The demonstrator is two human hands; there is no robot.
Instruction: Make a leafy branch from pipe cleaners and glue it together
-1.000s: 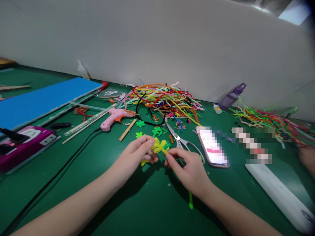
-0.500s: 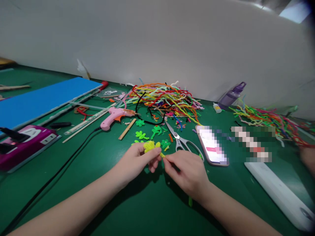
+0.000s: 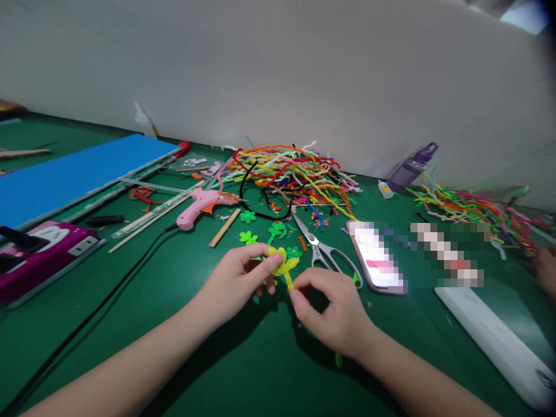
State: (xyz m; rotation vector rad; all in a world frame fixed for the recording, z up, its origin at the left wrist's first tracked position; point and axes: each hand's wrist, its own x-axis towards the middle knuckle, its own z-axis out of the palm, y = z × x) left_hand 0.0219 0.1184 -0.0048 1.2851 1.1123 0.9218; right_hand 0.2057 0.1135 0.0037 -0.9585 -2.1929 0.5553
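Note:
A yellow pipe-cleaner flower [image 3: 284, 267] is held up between both hands over the green table [image 3: 243, 376]. My left hand [image 3: 243, 272] is closed, thumb and fingers pinching the looped petals. My right hand [image 3: 332, 307] pinches the end of its short stem from the other side. Just beyond lie several green pipe-cleaner flowers [image 3: 248, 238] and a pair of scissors [image 3: 324, 252] with grey handles. A green strip [image 3: 339, 360] pokes out below my right hand, mostly hidden.
A pink glue gun [image 3: 200, 207] and a purple power strip [image 3: 46, 258] lie left. Piled pipe cleaners [image 3: 291, 171] stand at the back. Rightward are a phone [image 3: 377, 260], a white bar [image 3: 490, 341], a purple bottle [image 3: 410, 168] and another person's hand [image 3: 545, 269].
The yellow flower has turned, so its petals and stem now show more plainly. My right hand has shifted slightly downward along with the stem end.

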